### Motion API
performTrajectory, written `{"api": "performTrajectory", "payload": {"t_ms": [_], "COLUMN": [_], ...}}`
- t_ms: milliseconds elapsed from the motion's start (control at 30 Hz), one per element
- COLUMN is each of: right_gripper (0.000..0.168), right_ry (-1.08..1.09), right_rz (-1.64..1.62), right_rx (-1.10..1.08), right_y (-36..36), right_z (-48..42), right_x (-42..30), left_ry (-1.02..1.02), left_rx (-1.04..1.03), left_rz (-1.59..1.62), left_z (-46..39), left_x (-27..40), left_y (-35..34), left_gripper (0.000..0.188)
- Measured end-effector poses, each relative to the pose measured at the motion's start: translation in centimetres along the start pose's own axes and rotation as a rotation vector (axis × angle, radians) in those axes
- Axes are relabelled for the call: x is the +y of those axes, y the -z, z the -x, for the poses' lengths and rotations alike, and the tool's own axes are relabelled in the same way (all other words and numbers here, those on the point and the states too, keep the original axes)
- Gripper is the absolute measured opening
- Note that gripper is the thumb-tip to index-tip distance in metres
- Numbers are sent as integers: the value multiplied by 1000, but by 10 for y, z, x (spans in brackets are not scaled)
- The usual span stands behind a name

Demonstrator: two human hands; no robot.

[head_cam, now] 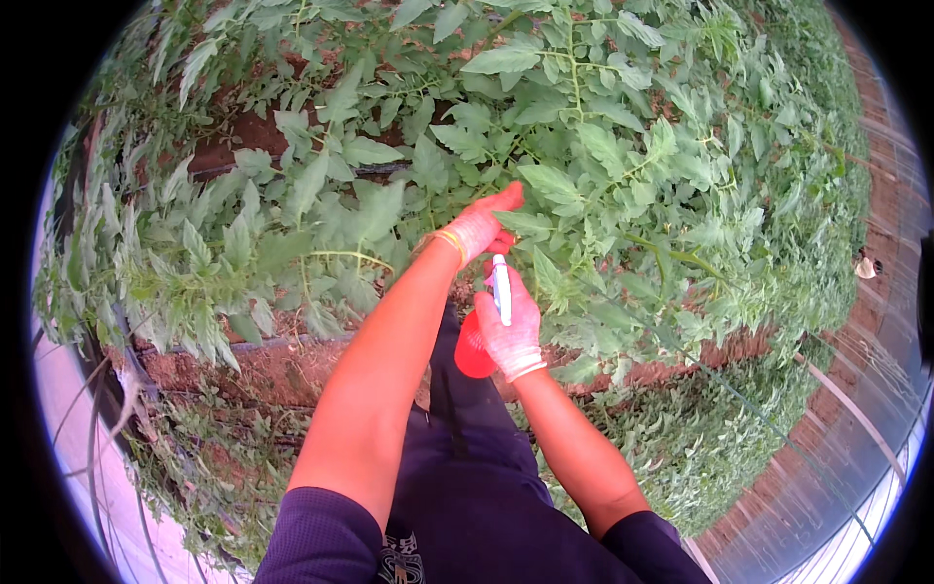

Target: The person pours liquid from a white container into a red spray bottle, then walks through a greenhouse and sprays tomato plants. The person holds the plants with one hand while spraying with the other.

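Note:
In my right hand (519, 321), which wears a thin pale glove, is a red spray bottle (473, 349) with a white trigger head (501, 290). Its nozzle end points up toward my left hand. My left hand (481, 223), gloved too, reaches in among the leaves of a tomato plant (551, 182). Fingers of that hand touch or lie just behind a leaf (524, 223), and whether they grip a stem is hidden. A yellow band (454, 241) circles the left wrist.
Dense tomato foliage (350, 212) spreads ahead and to both sides. Bare reddish soil (292, 369) runs along the row at my legs. A green string (737, 394) slants across the right. Clear plastic sheeting (868, 409) curves along the right edge, and dark thin rods stand at left.

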State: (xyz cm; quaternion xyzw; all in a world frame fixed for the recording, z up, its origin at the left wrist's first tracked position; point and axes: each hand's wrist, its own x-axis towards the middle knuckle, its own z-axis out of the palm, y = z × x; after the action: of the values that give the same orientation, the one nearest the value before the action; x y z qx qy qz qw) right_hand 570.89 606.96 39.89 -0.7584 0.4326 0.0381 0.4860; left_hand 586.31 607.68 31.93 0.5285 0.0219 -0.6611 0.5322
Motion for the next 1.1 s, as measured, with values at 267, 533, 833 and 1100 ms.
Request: {"api": "performTrajectory", "payload": {"t_ms": [267,533,833,1100], "right_gripper": [30,28,20,31], "right_ry": [-23,-139,-251,-80], "right_rz": [251,39,-91,-6], "right_rx": [-34,-60,-83,-35], "right_y": [7,5,5,7], "right_z": [-25,-35,-44,-38], "right_x": [18,12,28,22], "left_ry": [-47,-79,-57,-128], "left_rx": [-1,25,-27,23], "left_rz": [48,84,57,61], "left_z": [4,10,11,22], "left_x": [5,-3,4,8], "left_y": [18,20,20,14], "left_gripper": [83,79,72,69]}}
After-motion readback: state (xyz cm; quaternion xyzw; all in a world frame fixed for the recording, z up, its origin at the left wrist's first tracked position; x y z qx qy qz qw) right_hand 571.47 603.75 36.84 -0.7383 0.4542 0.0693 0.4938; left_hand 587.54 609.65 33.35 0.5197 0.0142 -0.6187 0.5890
